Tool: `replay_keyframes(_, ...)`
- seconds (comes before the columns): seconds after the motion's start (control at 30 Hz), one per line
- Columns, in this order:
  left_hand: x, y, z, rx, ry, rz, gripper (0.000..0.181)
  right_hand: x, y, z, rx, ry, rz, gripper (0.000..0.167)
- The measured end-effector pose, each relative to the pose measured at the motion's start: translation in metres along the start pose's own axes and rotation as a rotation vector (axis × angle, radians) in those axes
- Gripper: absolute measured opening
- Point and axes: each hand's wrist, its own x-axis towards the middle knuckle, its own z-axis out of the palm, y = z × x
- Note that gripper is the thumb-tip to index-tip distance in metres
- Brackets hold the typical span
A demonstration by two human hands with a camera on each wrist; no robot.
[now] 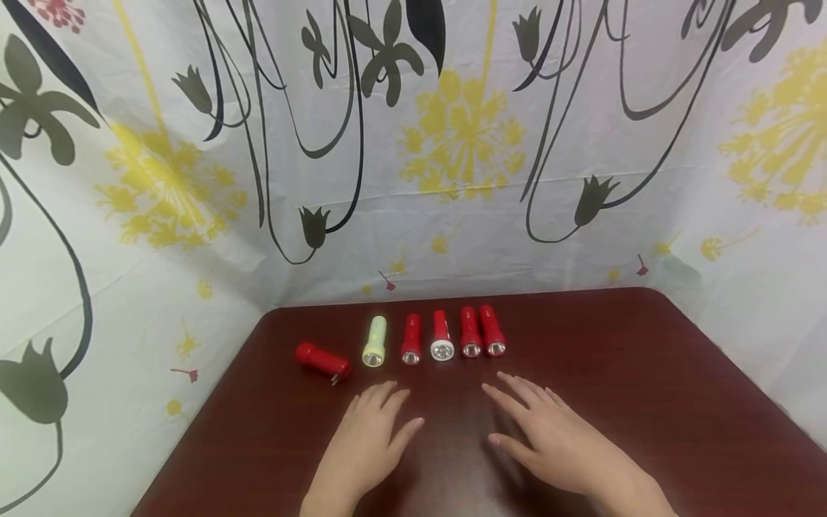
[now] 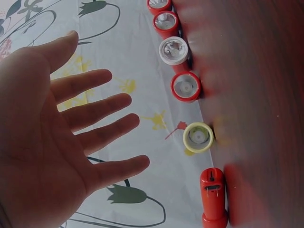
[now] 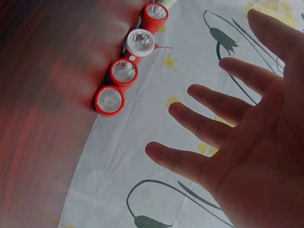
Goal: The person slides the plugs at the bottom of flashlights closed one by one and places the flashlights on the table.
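Observation:
My left hand (image 1: 367,444) hovers over the near part of the table with fingers spread and nothing in it. Across from it, my right hand (image 1: 561,439) is likewise spread and holds nothing. Beyond them several flashlights lie in a row, most with lenses facing me. Nearest the left hand are a red flashlight (image 1: 323,361) lying aslant, its plug prongs showing, and a pale yellow-green flashlight (image 1: 375,340). Rightward come a red flashlight (image 1: 411,337), a red flashlight with a white head (image 1: 442,334), and two more red flashlights, the last one (image 1: 492,330) tilted against its neighbour.
The flashlights lie on a dark reddish-brown table (image 1: 646,388) with rounded far corners. A white sheet (image 1: 400,237) printed with flowers hangs behind the table and along both sides.

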Motion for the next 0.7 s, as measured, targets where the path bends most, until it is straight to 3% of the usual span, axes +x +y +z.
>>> replay_keyframes(0.43, -0.001, -0.002, 0.003, -0.026, -0.021, -0.007, 0.048, 0.003, 0.001, 0.000, 0.009, -0.009, -0.023, 0.068)
replay_keyframes(0.7, 0.003, -0.014, 0.002, -0.015, -0.014, -0.047, 0.046, 0.016, -0.003, 0.002, -0.019, 0.003, -0.092, 0.066)
